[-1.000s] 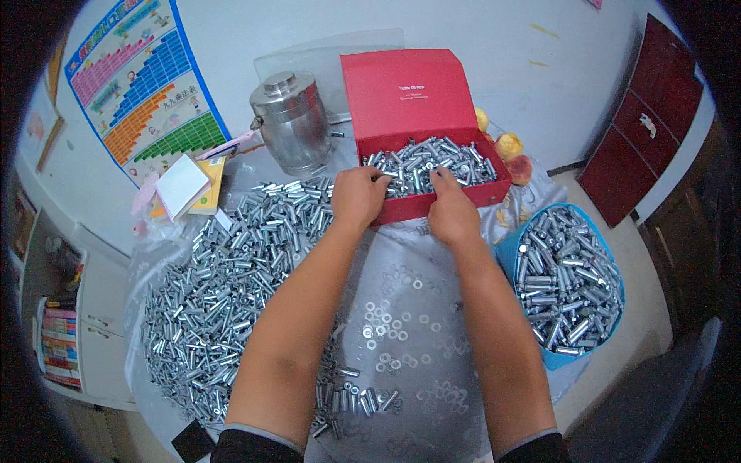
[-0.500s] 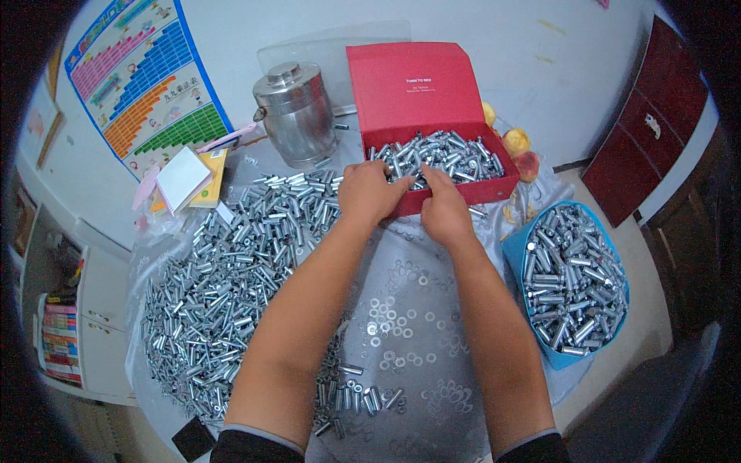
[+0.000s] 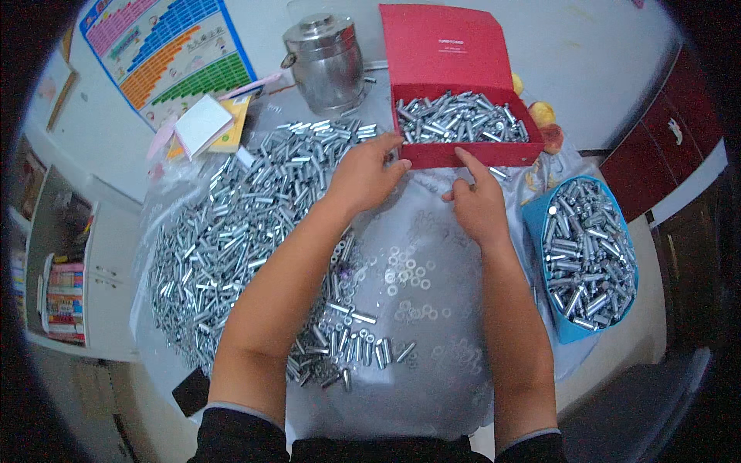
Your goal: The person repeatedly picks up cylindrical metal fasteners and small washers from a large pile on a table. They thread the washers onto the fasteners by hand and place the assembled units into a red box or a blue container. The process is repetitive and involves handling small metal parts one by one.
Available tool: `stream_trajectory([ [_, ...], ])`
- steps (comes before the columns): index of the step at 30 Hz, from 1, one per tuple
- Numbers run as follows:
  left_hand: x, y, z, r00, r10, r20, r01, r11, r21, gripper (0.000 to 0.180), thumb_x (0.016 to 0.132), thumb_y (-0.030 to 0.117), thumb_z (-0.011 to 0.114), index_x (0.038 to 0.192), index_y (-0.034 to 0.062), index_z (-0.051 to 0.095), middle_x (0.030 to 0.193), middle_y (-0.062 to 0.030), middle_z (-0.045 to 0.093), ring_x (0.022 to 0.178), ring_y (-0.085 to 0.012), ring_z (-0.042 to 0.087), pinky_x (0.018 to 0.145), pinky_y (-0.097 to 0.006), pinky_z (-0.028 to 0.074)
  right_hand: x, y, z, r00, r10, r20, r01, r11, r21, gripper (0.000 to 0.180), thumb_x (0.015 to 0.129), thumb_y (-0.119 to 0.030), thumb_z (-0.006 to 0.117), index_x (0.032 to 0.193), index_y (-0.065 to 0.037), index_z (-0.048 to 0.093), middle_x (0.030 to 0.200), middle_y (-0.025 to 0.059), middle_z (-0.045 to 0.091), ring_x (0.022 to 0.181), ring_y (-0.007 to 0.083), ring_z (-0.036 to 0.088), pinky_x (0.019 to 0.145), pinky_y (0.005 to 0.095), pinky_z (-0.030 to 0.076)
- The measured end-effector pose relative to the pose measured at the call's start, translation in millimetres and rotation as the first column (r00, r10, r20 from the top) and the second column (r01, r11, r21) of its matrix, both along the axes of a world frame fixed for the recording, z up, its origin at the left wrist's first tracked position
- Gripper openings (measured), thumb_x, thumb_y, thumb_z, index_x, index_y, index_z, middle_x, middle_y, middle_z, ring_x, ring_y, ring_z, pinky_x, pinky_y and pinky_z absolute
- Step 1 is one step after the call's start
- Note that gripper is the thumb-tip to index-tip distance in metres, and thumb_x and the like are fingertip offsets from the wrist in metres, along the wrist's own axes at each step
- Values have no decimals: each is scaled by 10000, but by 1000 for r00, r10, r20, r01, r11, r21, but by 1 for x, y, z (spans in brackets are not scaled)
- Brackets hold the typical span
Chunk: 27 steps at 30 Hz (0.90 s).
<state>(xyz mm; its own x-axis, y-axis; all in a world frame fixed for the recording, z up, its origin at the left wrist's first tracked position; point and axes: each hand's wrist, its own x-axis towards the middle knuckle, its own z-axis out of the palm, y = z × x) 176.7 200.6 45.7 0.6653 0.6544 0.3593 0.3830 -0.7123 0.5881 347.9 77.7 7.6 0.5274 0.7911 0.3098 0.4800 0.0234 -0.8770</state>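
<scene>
At the front of a red lidded box point(image 3: 471, 156), both of my hands are empty. My left hand point(image 3: 369, 171) is open beside the box's left front corner, thumb apart from the fingers. My right hand point(image 3: 477, 199) points its index finger at the front wall, close to or touching it, with the other fingers loosely bent. Inside the box lies a heap of silvery metal expansion bolts point(image 3: 463, 119). A wide pile of metal sleeves and bolts point(image 3: 224, 255) covers the table's left side, partly behind my left arm. Flat ring washers point(image 3: 409, 270) are scattered between my forearms.
A blue bin point(image 3: 575, 333) full of metal bolts stands at the right. Behind the pile are a steel pot point(image 3: 324, 65) and notebooks point(image 3: 203, 126). Yellow-red fruit point(image 3: 543, 116) lies beside the box. A dark flat object point(image 3: 191, 392) sits at the table's left front edge.
My hands have drawn back from the bolts in the box to outside its front wall, and have moved apart. The whole view has shifted, with the box now higher and further right.
</scene>
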Motion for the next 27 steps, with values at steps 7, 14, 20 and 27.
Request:
stream_trajectory([
  [7,-69,-45,14,994,91,-68,-106,958,-267,443,851,300,673,1176,3,629,993,-176,694,850,-241,690,762,-339,524,-47,-40,-2,990,67,-127,-96,968,-231,458,834,-91,525,1282,5,523,1287,225,551,1094,323,601,910,376,481],
  [14,-140,-83,11,954,222,-203,-250,960,-123,237,827,178,638,1000,27,695,885,-169,695,771,-287,677,703,-356,517,-107,-70,13,986,159,-46,-165,974,-158,380,862,-119,550,1229,-20,564,1299,192,531,1083,333,588,868,358,492],
  [20,-172,-99,3,920,249,-302,-276,960,-47,164,795,145,635,910,49,702,842,-157,686,766,-325,661,694,-402,512,-143,-85,12,996,71,-45,-76,991,-108,298,863,-86,560,1150,-22,612,1183,177,590,969,306,622,831,358,499],
  [27,-166,-115,-3,870,202,-450,-239,971,-26,267,811,299,618,872,50,693,857,-181,670,814,-371,646,727,-469,508,-141,-95,9,997,37,70,-34,999,-36,187,858,-46,566,1023,-16,650,1032,169,630,860,291,640,746,352,520],
])
